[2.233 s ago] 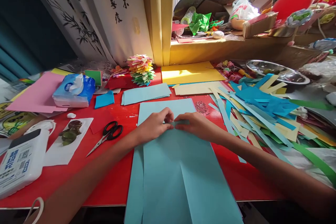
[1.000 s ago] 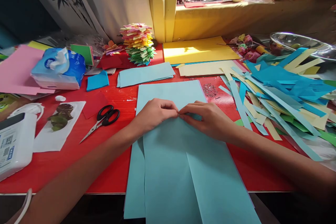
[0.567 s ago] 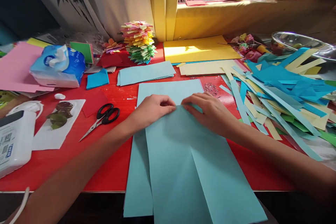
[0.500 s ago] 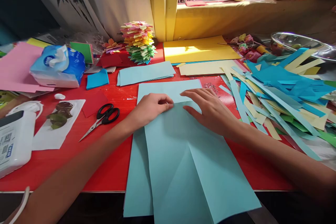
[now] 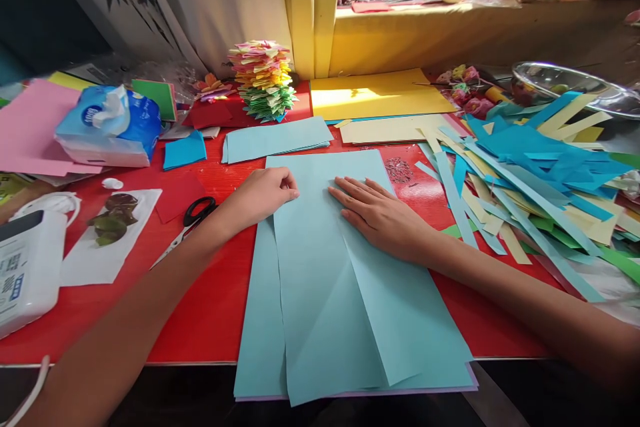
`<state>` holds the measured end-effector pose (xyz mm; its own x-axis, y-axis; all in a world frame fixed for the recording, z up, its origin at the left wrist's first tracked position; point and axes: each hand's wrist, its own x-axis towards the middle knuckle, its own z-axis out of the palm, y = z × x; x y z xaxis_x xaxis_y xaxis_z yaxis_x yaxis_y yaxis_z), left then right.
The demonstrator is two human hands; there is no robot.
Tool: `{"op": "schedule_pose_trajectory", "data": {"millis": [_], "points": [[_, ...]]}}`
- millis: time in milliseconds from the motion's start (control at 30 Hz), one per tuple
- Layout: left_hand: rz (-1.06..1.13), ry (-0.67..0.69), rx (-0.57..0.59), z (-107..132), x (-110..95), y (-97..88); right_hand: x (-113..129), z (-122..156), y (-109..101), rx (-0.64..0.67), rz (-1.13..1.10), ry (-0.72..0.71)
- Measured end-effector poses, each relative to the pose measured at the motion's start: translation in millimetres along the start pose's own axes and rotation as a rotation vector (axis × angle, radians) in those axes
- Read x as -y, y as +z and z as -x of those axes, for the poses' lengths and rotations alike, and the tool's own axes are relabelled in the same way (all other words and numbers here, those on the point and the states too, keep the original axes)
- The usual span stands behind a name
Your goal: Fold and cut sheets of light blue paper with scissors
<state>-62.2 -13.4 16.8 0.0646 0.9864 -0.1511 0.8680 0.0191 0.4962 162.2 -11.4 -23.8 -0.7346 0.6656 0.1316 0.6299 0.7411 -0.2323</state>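
A light blue sheet of paper (image 5: 320,293) with a slanting crease lies on a stack of light blue paper (image 5: 257,347), whose lower edge overhangs the table. My right hand (image 5: 377,217) rests flat on the sheet's upper right part, fingers stretched out. At the upper left edge of the same sheet, my left hand (image 5: 260,197) is closed, thumb and fingers pinched together on the paper. Black-handled scissors (image 5: 193,217) lie left of the stack, partly hidden by my left forearm.
Cut paper strips (image 5: 545,180) heap up on the right, before a metal bowl (image 5: 565,73). Behind the stack lie folded light blue paper (image 5: 277,139), yellow paper (image 5: 380,95) and a layered paper ornament (image 5: 265,80). A tissue pack (image 5: 110,123) and a white device (image 5: 30,273) stand left.
My left hand has moved left along the sheet's top. The right hand has come down flat, and the raised sheet now lies lower on the stack, its bottom edge farther up.
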Motion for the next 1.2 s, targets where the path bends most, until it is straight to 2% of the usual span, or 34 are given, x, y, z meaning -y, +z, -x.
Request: {"op": "schedule_pose_trajectory", "data": {"millis": [233,767,833,933,1000,1067,1133,1200], "points": [[-0.036,0.008,0.053,3.4,-2.5,0.4,1.9,0.0,1.9,-0.006,0.061,0.015],[-0.073,0.007,0.133,6.5,-2.9,-4.1,2.3,0.4,1.4,-0.017,0.043,0.017],[-0.057,0.016,0.085,5.5,-3.6,-4.0,3.1,0.3,-1.6,-0.044,0.031,0.033],[0.003,0.087,-0.091,3.5,-5.8,-1.0,5.1,0.2,-8.0,-0.117,0.006,0.057],[0.038,0.146,-0.197,1.6,-6.4,1.7,5.1,0.1,-9.9,-0.114,-0.005,0.045],[0.084,0.16,-0.254,-0.5,-5.3,3.3,3.1,-0.4,-8.1,-0.072,-0.003,0.029],[0.175,0.112,-0.214,-2.4,-2.7,2.9,0.3,-1.2,-3.9,-0.032,0.012,0.027],[0.277,0.024,-0.087,-3.7,0.0,0.7,-1.8,-2.1,-0.1,-0.013,0.031,0.051]]}}
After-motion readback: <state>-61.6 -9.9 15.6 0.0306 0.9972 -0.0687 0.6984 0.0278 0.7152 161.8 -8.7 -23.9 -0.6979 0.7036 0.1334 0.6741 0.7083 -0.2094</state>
